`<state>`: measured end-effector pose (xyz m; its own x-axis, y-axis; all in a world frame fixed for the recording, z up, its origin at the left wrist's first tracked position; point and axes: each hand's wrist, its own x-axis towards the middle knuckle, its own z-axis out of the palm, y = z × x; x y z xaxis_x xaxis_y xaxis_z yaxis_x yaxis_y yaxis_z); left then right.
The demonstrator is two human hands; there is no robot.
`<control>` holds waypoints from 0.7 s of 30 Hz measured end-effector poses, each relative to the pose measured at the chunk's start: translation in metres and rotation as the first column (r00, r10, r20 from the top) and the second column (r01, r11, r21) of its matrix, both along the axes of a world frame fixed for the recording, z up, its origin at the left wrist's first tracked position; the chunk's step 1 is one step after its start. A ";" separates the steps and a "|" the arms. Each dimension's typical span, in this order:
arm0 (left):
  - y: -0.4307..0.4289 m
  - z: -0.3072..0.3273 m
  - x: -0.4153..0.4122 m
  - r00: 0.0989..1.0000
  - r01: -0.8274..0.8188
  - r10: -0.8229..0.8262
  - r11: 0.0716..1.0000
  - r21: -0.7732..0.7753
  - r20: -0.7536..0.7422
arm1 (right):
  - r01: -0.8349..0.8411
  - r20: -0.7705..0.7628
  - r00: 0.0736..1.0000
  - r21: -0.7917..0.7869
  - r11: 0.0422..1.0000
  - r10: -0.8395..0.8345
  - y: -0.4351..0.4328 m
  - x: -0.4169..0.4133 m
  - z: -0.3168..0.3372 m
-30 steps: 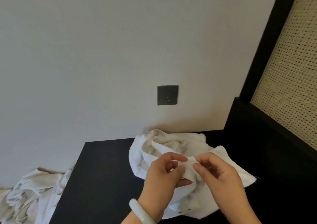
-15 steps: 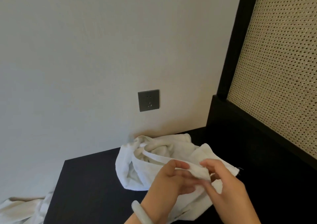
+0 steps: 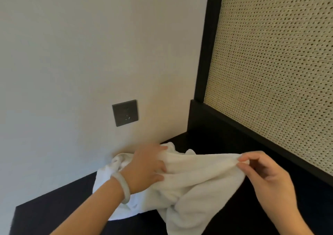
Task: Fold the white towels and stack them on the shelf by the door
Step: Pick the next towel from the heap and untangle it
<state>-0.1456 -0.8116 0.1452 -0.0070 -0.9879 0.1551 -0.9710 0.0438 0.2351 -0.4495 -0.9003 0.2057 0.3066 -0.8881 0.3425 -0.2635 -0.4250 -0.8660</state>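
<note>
Stretching: the crumpled white terry towel (image 3: pixel 194 179) is strung between my left hand (image 3: pixel 146 170) and right hand (image 3: pixel 266 180), so its long axis runs left-right in front of me.
Left hand: fingers curled into a bunch of the cloth, back near the wall.
Right hand: thumb and forefinger pinching the top edge, out by the woven cane panel (image 3: pixel 270 72).
Towel spot: the rest sags onto the matte black bench (image 3: pixel 54 215), below both hands.
Next, I reckon: hunt for the far corner, since the left hand's nearer that heap.
</note>
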 end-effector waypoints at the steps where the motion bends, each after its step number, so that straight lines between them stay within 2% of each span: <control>1: -0.008 0.002 0.000 0.996 0.078 -0.077 0.996 0.036 -0.038 | 0.011 0.011 1.000 -0.015 1.000 -0.011 -0.001 -0.004 0.004; 4: -0.025 0.009 -0.009 0.969 0.224 -0.214 0.972 0.072 -0.125 | 0.037 0.037 0.999 -0.047 0.998 -0.036 -0.004 -0.016 0.014; 8: -0.035 0.007 -0.016 0.941 0.334 -0.323 0.934 0.128 -0.098 | 0.051 0.054 0.997 -0.071 0.996 -0.047 -0.009 -0.033 0.025; 13: -0.034 -0.013 -0.025 0.936 0.345 -0.352 0.917 0.200 0.000 | 0.043 0.045 0.998 -0.079 0.996 -0.040 -0.014 -0.040 0.030; 15: -0.032 -0.020 -0.028 0.935 0.353 -0.352 0.916 0.193 -0.037 | 0.054 0.048 0.998 -0.070 0.996 -0.051 -0.015 -0.040 0.029; 18: -0.028 -0.023 -0.031 0.925 0.365 -0.336 0.916 0.166 -0.179 | 0.090 0.060 0.994 -0.046 0.995 -0.087 -0.018 -0.041 0.028; 19: -0.028 -0.023 -0.030 0.922 0.367 -0.338 0.918 0.150 -0.187 | 0.103 0.062 0.993 -0.036 0.994 -0.100 -0.021 -0.043 0.027; 21: -0.027 -0.024 -0.023 0.924 0.380 -0.368 0.913 0.148 -0.101 | 0.125 0.066 0.990 -0.014 0.992 -0.123 -0.025 -0.045 0.025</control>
